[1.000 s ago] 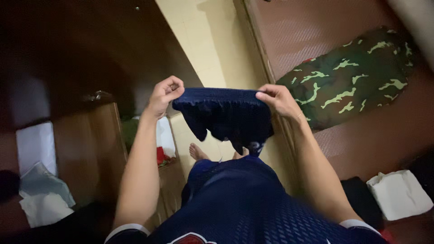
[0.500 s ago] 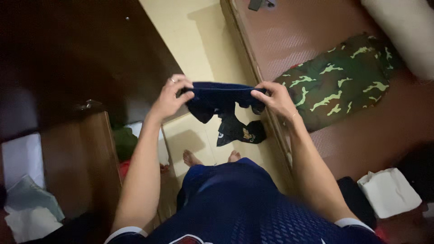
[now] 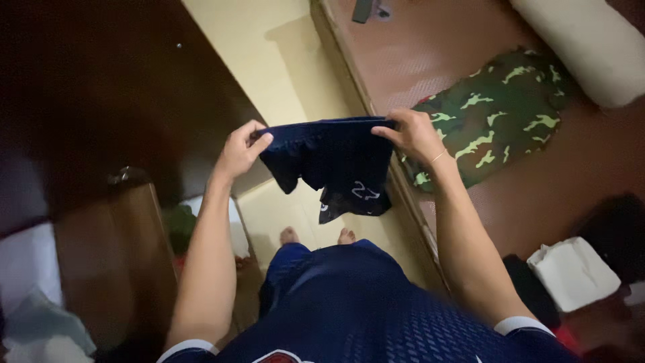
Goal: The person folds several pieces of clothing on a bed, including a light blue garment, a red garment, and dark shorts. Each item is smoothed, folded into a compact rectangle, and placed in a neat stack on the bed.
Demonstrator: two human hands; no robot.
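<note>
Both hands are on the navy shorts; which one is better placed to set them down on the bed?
Probably the right hand. It pinches the shorts at the bed's edge, close to the camouflage pillow. The left hand holds the other end over the floor, by the dark cabinet.

— Where is everything relative to the bed frame [image 3: 376,128]?

— The cabinet [image 3: 101,87] stands left of it, the floor strip [image 3: 269,40] between them. The folded blanket [image 3: 497,114] lies on it, the bolster [image 3: 591,47] behind that. The shorts [image 3: 329,158] hang over its left edge.
</note>
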